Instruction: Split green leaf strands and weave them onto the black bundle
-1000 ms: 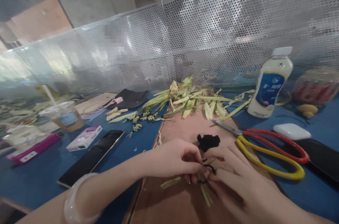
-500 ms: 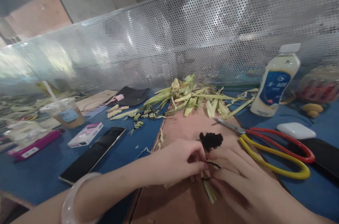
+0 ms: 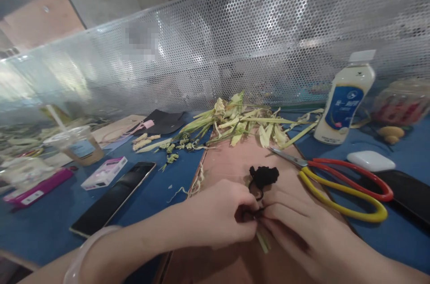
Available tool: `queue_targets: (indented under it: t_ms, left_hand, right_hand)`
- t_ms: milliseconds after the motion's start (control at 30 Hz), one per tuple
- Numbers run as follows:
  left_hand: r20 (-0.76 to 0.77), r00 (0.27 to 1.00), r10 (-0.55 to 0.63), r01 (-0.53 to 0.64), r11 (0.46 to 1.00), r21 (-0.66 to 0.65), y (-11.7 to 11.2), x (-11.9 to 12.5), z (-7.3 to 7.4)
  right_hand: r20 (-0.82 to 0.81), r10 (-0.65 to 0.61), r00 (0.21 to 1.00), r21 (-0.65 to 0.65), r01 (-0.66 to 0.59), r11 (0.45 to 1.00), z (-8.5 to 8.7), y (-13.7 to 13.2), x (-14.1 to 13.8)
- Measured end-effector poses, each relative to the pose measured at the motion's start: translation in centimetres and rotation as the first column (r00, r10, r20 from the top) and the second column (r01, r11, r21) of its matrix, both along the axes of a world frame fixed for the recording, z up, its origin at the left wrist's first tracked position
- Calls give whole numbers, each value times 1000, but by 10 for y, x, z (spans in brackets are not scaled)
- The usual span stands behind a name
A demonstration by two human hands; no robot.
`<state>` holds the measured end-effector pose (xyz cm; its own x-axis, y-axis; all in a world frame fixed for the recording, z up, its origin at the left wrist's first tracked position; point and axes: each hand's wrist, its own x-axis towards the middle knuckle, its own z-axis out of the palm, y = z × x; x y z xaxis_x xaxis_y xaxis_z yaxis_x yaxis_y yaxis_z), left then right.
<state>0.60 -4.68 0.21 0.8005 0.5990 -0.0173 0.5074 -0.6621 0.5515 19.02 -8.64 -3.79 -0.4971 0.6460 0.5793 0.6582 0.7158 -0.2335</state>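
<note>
My left hand (image 3: pixel 220 214) and my right hand (image 3: pixel 295 225) meet over a brown board (image 3: pixel 231 163), fingers pinched together round a thin black string and a small bundle of green stems (image 3: pixel 262 240) that pokes out below them. The string runs up to a black tangle of thread (image 3: pixel 264 175) lying on the board just beyond my fingertips. A pale bangle (image 3: pixel 79 259) sits on my left wrist.
Red and yellow scissors (image 3: pixel 339 185) lie right of my hands. A heap of green leaves (image 3: pixel 242 122), a white bottle (image 3: pixel 344 100), a white case (image 3: pixel 369 161), a black phone (image 3: pixel 112 199), a pink box (image 3: pixel 104 173), a plastic cup (image 3: pixel 75 143) rest on the blue table. A perforated metal screen (image 3: pixel 235 42) stands behind.
My fingers have closed tighter together on the string and stems; the loop of string seen between the hands is now hidden. The view shifted slightly.
</note>
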Motion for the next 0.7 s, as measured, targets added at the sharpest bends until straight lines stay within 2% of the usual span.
queue_targets:
  t_ms: [400, 567, 700]
  left_hand:
    - [-16, 999, -28, 30, 992, 126, 1, 4, -5]
    - [-32, 998, -48, 52, 988, 143, 1, 4, -3]
    - [-35, 998, -57, 60, 992, 111, 3, 3, 0]
  right_hand:
    - [-15, -20, 1000, -115, 18, 993, -8, 5, -1]
    - [-102, -28, 994, -296, -3, 955, -6, 4, 1]
    - [-81, -106, 991, -391, 66, 918, -7, 2, 4]
